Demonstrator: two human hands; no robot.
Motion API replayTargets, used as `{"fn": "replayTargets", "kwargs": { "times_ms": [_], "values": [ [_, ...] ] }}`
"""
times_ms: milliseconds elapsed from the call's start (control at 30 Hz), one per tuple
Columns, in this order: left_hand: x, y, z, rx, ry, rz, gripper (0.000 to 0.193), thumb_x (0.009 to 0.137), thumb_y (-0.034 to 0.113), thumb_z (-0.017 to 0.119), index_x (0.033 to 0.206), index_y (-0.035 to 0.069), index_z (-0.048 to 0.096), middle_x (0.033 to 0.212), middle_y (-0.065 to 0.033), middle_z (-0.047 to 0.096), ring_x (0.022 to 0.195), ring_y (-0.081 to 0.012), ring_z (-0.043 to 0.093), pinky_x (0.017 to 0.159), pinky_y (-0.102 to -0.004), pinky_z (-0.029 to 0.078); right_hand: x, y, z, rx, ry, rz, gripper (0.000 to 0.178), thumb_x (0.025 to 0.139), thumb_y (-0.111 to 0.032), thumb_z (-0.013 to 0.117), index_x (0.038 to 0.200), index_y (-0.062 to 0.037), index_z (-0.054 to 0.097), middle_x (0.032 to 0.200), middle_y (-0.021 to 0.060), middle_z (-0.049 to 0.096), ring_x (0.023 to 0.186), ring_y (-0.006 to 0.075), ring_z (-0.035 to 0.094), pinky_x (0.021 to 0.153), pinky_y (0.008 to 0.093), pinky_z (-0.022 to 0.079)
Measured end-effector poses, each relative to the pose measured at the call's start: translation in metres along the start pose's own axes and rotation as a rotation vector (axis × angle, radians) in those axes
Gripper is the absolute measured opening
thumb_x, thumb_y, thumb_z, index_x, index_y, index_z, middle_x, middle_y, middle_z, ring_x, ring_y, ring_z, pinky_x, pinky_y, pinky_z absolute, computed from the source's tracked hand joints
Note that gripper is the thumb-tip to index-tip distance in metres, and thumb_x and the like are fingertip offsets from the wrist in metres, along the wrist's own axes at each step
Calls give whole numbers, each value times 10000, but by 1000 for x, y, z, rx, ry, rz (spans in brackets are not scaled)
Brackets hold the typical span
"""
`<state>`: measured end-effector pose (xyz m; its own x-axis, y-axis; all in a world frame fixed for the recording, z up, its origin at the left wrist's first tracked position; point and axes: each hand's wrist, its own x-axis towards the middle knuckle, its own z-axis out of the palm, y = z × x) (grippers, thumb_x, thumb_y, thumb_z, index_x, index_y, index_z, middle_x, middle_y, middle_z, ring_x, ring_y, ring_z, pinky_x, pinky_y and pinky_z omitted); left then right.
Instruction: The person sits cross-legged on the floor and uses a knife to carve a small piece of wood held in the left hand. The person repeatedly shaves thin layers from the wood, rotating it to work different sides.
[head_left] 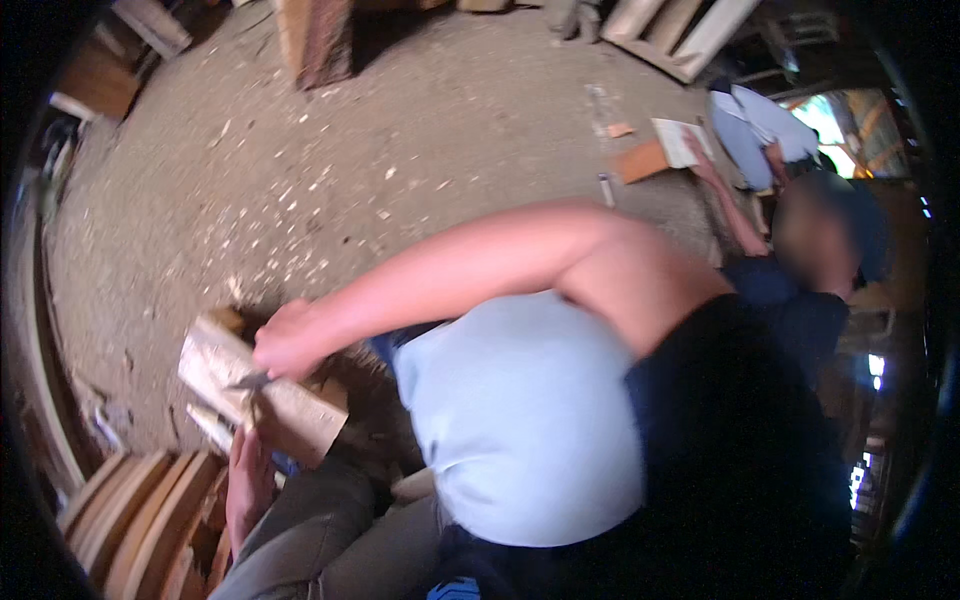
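Note:
A pale wooden block (215,365) lies slantwise at the left, close above the grey trousers. My right hand (288,342) is closed over its far side, gripping a knife whose dark pointed blade (248,382) lies across the block's upper face. My left hand (248,462) comes up from below and holds the near edge of the block, its fingers close to the blade; a small pale wood piece (252,412) stands at the fingertips. The knife's handle is hidden in the right fist. My right forearm (450,262) stretches across the middle.
A large pale blue rounded shape (525,420), unclear in kind, fills the lower middle. Curved wooden pieces (135,520) stand stacked at lower left. Wood chips litter the floor (400,130). At right, a person in a dark cap (850,215) reaches toward a white sheet (680,142); another person bends behind.

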<state>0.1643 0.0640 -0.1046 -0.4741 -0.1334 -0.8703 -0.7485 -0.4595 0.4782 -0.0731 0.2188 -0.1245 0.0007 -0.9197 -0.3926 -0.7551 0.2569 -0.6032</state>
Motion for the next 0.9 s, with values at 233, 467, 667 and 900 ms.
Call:
{"fn": "replayTargets", "kwargs": {
  "times_ms": [233, 467, 667, 900],
  "values": [
    [13, 10, 12, 183, -61, 31, 485, 1056, 402, 495, 1420, 81, 487, 1089, 20, 601, 828, -71, 480, 671, -239, 396, -25, 10, -2, 178, 20, -3, 249, 962, -282, 548, 1008, -95, 705, 874, 217, 687, 829, 417, 669, 723, 537, 521],
    [41, -2, 15, 261, -225, 110, 360, 1080, 410, 431, 966, 85, 534, 742, 66, 397, 619, -41, 345, 506, -215, 270, -43, 3, -24, 7, -71, 172, 249, 997, -283, 544, 1030, -102, 712, 856, 210, 689, 834, 414, 676, 728, 515, 531],
    [38, 4, 40, 223, -157, 127, 359, 1076, 393, 453, 1054, 60, 586, 740, 73, 415, 646, -51, 362, 541, -221, 306, -60, 0, -29, -6, -55, 223, 255, 994, -267, 536, 980, -76, 704, 864, 204, 694, 838, 389, 689, 729, 515, 542],
    [24, -7, 18, 52, 76, 13, 447, 1045, 359, 538, 1400, 88, 513, 1138, 44, 592, 1006, -58, 519, 901, -222, 405, -29, 3, -16, -66, -82, 40, 219, 776, -128, 642, 967, -70, 733, 839, 172, 731, 825, 361, 731, 670, 518, 580]
  ]
}}
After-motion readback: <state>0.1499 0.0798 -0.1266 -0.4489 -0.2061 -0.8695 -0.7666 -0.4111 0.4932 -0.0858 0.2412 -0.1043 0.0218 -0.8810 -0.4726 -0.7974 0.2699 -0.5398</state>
